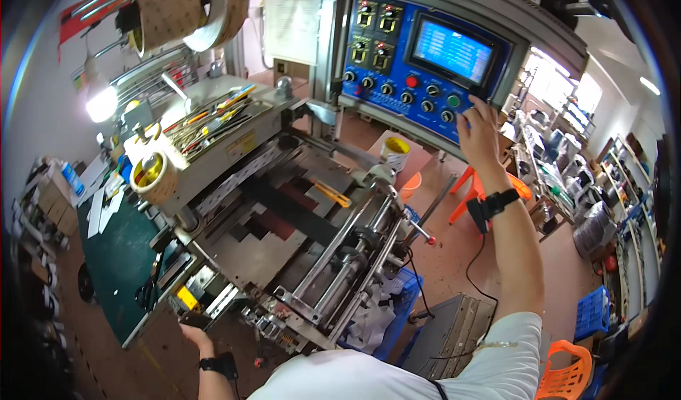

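Note:
My right hand (479, 136) is raised to the blue control panel (386, 91), its fingers apart beside the green button (453, 100) and a black knob (447, 117). Whether a fingertip touches the button I cannot tell. A lit blue screen (452, 48) sits above the buttons, with a red button (411, 81) to the left. My left hand (195, 336) is low by the near left corner of the machine (284, 265), its fingers mostly hidden. On the machine bed a dark strip (298, 215) runs beneath metal rollers (347, 258), and a yellow-orange cutter knife (330, 193) lies beside it.
Tools fill a tray (213, 123) on the machine's far side. Rolls (170, 17) hang upper left near a lit bulb (102, 104). A green table (117, 258) stands left. Orange stools (567, 371), a grey metal box (454, 336) and a blue crate (593, 310) stand right.

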Action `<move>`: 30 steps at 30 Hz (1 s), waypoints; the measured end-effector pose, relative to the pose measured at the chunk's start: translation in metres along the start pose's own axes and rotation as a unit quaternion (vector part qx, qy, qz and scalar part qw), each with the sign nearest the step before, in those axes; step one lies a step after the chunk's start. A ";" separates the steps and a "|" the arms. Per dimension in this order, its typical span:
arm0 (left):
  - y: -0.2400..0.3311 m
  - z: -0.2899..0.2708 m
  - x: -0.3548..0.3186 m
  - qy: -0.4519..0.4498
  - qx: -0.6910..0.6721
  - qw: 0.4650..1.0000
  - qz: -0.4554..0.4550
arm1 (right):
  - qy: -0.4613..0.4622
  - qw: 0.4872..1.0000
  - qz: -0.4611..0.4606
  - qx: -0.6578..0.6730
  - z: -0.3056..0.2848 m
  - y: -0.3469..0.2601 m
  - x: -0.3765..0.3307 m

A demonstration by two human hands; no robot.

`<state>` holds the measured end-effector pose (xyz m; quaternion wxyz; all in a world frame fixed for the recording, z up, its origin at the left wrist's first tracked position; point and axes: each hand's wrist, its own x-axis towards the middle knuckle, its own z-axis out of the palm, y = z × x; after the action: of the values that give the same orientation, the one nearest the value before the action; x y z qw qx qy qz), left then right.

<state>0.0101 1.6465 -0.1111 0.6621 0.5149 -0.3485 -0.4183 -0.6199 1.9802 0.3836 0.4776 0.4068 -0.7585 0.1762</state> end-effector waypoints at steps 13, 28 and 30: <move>0.030 0.003 -0.016 -0.011 0.013 0.991 -0.132 | -0.018 0.978 0.045 0.201 -0.029 -0.015 -0.057; 0.067 0.006 -0.036 -0.131 0.043 0.988 -0.067 | -0.169 0.722 0.543 0.393 0.030 -0.115 -0.391; 0.061 -0.001 -0.028 -0.195 0.125 0.973 -0.013 | -0.247 0.657 0.569 0.429 0.031 -0.117 -0.411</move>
<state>0.0112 1.6797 -0.0530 0.5066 0.5067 -0.5132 -0.4726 -0.4588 2.0738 -0.0025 -0.1486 0.0839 -0.7723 0.6119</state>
